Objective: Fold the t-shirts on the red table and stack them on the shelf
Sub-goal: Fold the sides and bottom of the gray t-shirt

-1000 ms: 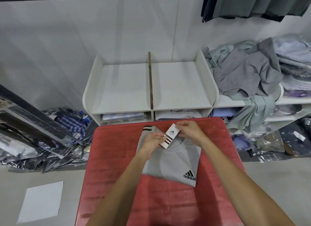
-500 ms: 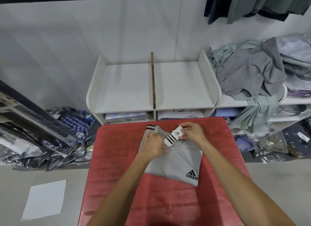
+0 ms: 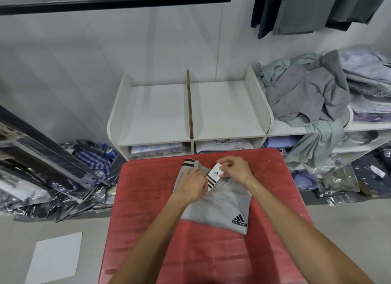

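Head: t-shirt (image 3: 222,205) collar toward shelf (image 3: 259,97)

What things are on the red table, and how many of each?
Grey t-shirt: 1
White tag: 1
Hands: 2, left hand and right hand
Total: 4
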